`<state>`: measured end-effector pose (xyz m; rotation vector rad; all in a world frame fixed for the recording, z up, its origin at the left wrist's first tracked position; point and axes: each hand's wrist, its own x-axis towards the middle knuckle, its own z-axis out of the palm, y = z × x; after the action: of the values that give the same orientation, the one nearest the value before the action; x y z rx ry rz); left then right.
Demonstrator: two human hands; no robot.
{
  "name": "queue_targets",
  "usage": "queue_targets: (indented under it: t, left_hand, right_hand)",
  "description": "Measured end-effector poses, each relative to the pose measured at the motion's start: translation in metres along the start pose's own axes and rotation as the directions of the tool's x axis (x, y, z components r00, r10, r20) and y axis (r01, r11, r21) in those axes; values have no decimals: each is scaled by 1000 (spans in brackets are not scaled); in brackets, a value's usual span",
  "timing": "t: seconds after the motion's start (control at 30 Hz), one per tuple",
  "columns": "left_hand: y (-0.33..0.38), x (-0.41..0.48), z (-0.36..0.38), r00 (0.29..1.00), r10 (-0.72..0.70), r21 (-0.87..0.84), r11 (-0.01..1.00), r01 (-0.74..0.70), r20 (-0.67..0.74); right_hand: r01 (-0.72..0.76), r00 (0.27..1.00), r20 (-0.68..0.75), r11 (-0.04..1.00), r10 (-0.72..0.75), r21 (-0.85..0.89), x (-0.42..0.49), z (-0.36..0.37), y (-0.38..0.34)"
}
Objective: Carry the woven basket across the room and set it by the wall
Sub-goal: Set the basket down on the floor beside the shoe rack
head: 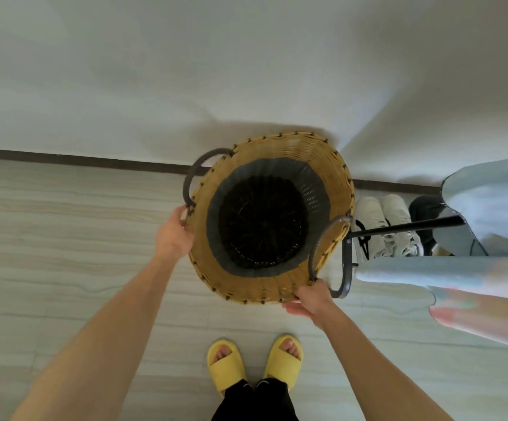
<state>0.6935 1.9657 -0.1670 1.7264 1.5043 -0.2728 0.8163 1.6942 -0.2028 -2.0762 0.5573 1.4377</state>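
The woven basket (280,147) is round, tan wicker with a grey band and a dark bottom inside, and it has two dark loop handles. It is empty and sits right against the white wall (186,71), above the dark baseboard (79,161). My left hand (172,235) grips its left rim just below the left handle. My right hand (310,302) holds the near right rim by the base of the right handle. Whether the basket rests on the floor or hangs just above it, I cannot tell.
A black metal rack (348,262) with draped pale cloth (489,208) stands just right of the basket. White sneakers (383,223) and a dark shoe (422,214) lie under it by the wall. My feet in yellow slippers (255,363) stand on pale tiled floor (64,238).
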Motion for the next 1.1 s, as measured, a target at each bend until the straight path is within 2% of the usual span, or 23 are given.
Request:
queue_targets:
  t: [0.07,0.1,0.2,0.27,0.33,0.4,0.57,0.73,0.83,0.97,1.03,1.1]
  left_hand:
    - [5,9,-3,1000,-24,-26,999,24,-16]
    - [4,9,-4,999,-42,21,999,42,-13]
    - [-10,0,0,995,-97,193,977,93,9]
    - [-23,-10,5,986,-163,215,965,153,33]
    - [-31,-23,10,960,-263,98,962,253,101]
    - [-33,-31,16,945,-292,-53,952,302,147]
    - [-36,-23,26,962,-236,-217,941,261,136]
    - [-42,-14,32,972,-220,-292,928,233,77]
    - [-44,-15,36,966,-242,-257,931,258,94]
    - [-44,-35,36,983,-183,-115,976,185,28]
    - [-39,-50,33,988,-154,-83,985,153,3]
    - [-37,-59,34,993,-118,-91,989,115,-24]
  right_hand:
    - [43,999,-12,998,-42,54,3,7,-6]
    - [54,998,-32,997,-52,49,1,9,-11]
    - [73,991,-101,993,-83,-98,-6,3,-24]
    - [94,977,-162,968,-135,-234,-9,-6,-28]
    - [141,951,-213,928,-224,-346,-8,-14,-31]
    - [180,916,-258,890,-307,-420,-4,-23,-40]
    - [148,864,-380,888,-330,-435,9,-33,-54]
    - [188,844,-397,892,-360,-411,15,-37,-63]
    - [193,857,-382,902,-347,-386,9,-37,-59]
    - [180,901,-332,937,-278,-299,21,-38,-34]
    - [166,918,-294,930,-267,-328,4,-35,-33]
    - [160,920,-248,870,-303,-467,-24,-31,-40]
